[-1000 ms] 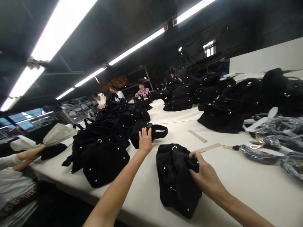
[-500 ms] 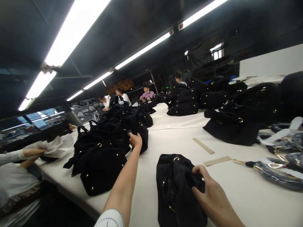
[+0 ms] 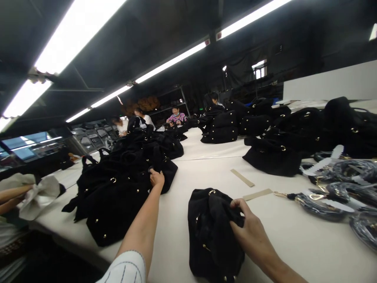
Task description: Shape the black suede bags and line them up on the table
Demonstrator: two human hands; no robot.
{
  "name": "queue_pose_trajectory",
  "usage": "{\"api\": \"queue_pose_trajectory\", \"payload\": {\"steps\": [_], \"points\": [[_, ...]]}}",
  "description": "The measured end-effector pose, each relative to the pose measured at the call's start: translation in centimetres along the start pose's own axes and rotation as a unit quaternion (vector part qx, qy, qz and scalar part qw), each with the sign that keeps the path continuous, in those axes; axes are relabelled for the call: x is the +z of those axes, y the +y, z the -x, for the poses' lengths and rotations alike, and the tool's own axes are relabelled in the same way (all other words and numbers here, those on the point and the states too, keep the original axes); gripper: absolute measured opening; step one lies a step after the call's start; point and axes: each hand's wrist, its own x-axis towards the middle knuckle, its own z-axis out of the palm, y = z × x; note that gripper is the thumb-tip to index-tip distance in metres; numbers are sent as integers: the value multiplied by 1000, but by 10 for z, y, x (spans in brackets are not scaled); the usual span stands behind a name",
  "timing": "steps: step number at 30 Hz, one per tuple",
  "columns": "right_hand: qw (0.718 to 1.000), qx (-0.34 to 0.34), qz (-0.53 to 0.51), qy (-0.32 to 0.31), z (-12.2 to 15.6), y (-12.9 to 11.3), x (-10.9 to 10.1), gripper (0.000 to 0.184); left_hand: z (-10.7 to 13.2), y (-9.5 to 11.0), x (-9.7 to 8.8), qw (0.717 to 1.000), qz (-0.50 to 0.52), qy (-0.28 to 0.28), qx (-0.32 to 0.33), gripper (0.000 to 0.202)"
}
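Black bag [image 3: 218, 232] on the pale worktop [image 3: 203, 171], its cloth pinched in the right hand [image 3: 250, 228].
The left hand [image 3: 157, 179] is at the bag heap's [image 3: 123, 200] right side, its grip unclear; open worktop separates heap and bag.

Two tan strips [image 3: 242, 177], uncountably many black bags [image 3: 219, 232]

Left grip [image 3: 157, 179] far forward, arm [image 3: 143, 224] straight; right grip [image 3: 251, 230] nearer, curled.
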Motion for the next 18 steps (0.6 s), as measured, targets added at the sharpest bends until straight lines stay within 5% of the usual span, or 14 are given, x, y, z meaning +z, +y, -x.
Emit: {"api": "queue_pose_trajectory", "payload": {"steps": [6, 10, 13, 16, 18], "points": [[999, -29, -27, 31, 4, -6, -4, 29, 26, 6, -28, 998, 14, -22, 57, 68], [998, -42, -38, 42, 6, -8, -3, 27, 80, 4, -62, 990, 39, -42, 127, 74], [995, -58, -51, 64, 10, -10, 0, 27, 140, 1, -88, 970, 75, -175, 152, 43], [989, -82, -70, 101, 15, -12, 3, 26, 193, 3, -110, 915, 120, -347, 168, 49], [982, -105, -81, 132, 16, -14, 3, 24, 214, 10, -121, 885, 157, -406, 168, 59]]}}
